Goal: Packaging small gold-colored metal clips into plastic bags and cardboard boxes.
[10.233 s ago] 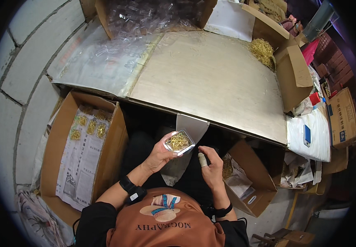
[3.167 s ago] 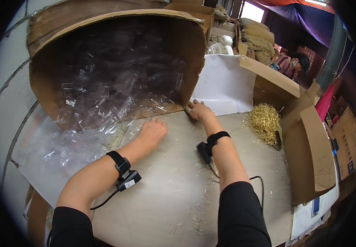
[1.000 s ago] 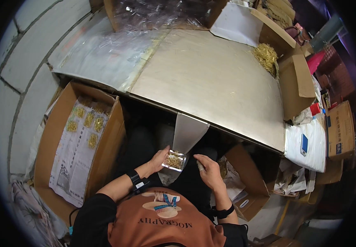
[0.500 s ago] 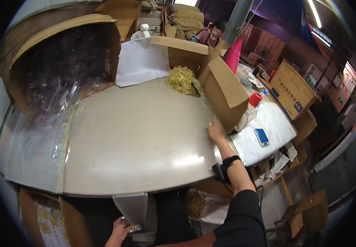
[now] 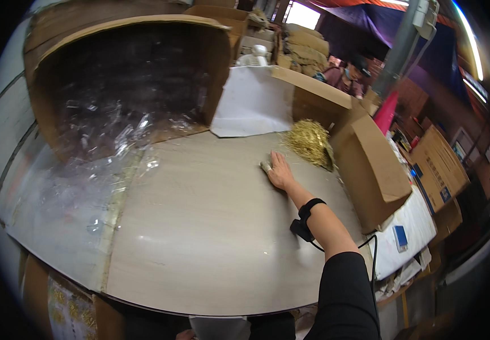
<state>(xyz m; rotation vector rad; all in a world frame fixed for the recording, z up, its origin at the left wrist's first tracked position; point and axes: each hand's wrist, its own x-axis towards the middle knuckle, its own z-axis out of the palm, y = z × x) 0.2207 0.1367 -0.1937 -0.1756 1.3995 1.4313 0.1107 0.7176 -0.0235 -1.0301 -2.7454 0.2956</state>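
My right hand (image 5: 279, 172) reaches over the smooth grey tabletop (image 5: 216, 226), open and palm down, fingers stretched forward. A pale wrap covers its thumb. Just beyond the fingertips, to the right, lies a heap of small gold-coloured pieces (image 5: 307, 141); the hand is apart from it. A black band with a small device (image 5: 307, 218) is strapped round my right forearm. Only a sliver of my left hand (image 5: 186, 335) shows at the lower edge, below the table, beside a pale chute-like piece (image 5: 219, 327). Its fingers and anything in them are hidden.
A large cardboard box (image 5: 216, 73) with clear plastic pieces (image 5: 123, 139) opens at left. A white sheet (image 5: 250, 105) and cardboard walls (image 5: 378, 164) border the table. A small blue scale (image 5: 400, 238) sits at right. Another person (image 5: 347, 79) is behind.
My right hand has gone from the cardboard wall at right to the tabletop near the gold heap. My left hand, earlier with a clear packet of gold pieces, is now mostly out of view.
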